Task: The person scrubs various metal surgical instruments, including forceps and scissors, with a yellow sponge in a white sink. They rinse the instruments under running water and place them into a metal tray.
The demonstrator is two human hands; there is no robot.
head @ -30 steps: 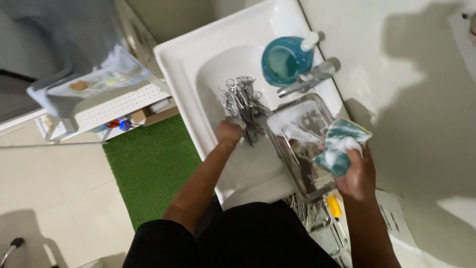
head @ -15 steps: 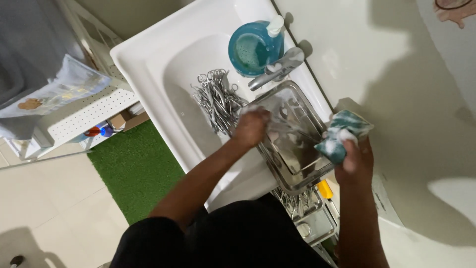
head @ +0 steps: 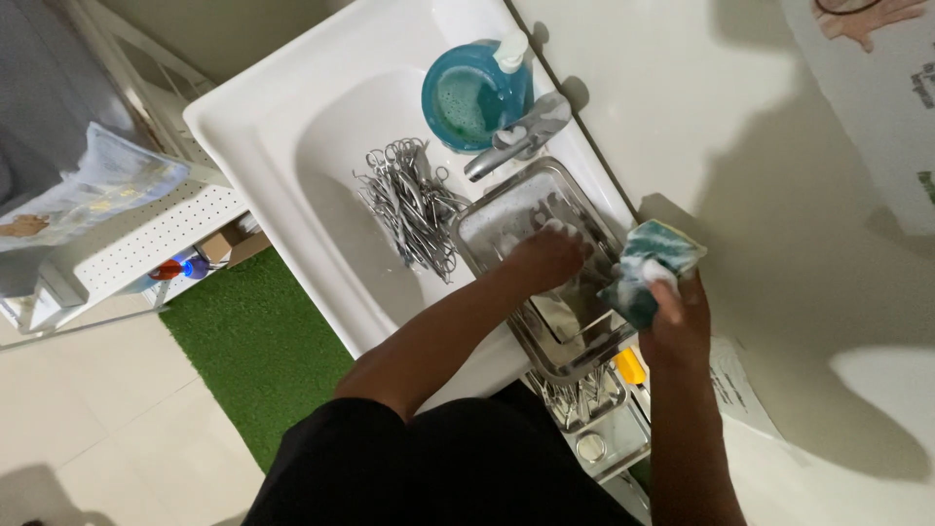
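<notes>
My left hand (head: pixel 547 255) reaches into a soapy rectangular metal tray (head: pixel 489 220) that rests on the right side of the white sink (head: pixel 292 127). Its fingers curl down among foam and small metal instruments; what they hold is hidden. My right hand (head: pixel 672 312) is raised beside the tray's right edge, gripping a teal and white foamy sponge (head: pixel 648 263). A pile of metal scissors and forceps (head: pixel 409 205) lies in the sink basin, left of the tray.
A teal bowl of soapy water (head: pixel 467 95) with a pump bottle sits by the faucet (head: pixel 516 141). Smaller metal trays with instruments (head: pixel 584 399) stand below the big tray. A green mat (head: pixel 253 341) covers the floor. A white perforated shelf (head: pixel 146 239) stands at left.
My left hand has moved from the instrument pile in the basin to the right, into the metal tray. The right hand keeps holding the sponge beside the tray.
</notes>
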